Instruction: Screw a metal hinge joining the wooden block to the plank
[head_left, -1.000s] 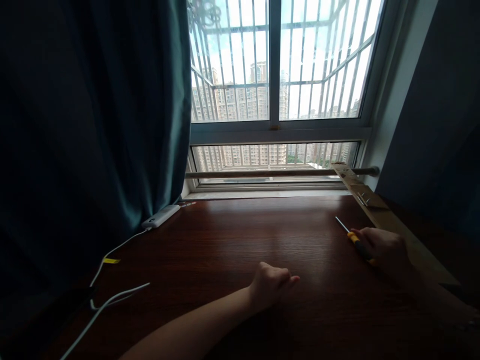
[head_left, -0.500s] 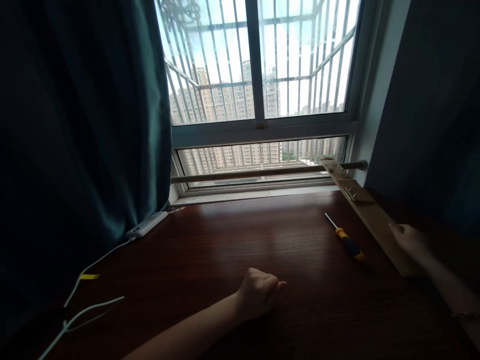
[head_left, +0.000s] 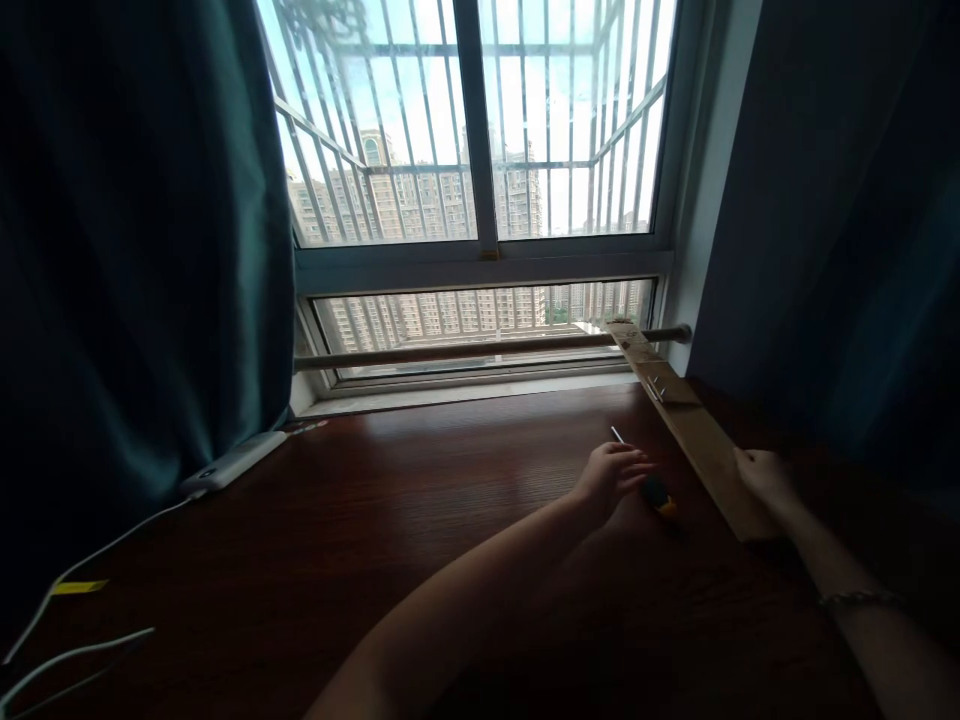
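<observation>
My left hand [head_left: 613,478] is over a screwdriver [head_left: 658,495] with a black and yellow handle, its fingers slightly apart. The hand covers part of the shaft and upper handle; whether the fingers touch it is hard to tell. The metal tip shows beyond the hand. My right hand [head_left: 765,477] grips the right edge of a long wooden board [head_left: 705,440]. This board slopes from the tabletop up to a horizontal rail [head_left: 450,352], its far end lying over it. Several nails or screws [head_left: 656,388] stick up from the board near that end.
A dark brown wooden tabletop [head_left: 420,470] reaches to the window sill. At left, a white power strip [head_left: 236,460] with a white cable [head_left: 112,535] lies by a dark curtain [head_left: 150,250]. A yellow strip [head_left: 81,587] lies near the cable. A barred window [head_left: 390,150] stands ahead.
My left hand has moved forward and right from the middle of the table to the screwdriver, its fist loosening. My right hand stays on the board. The view has turned slightly right.
</observation>
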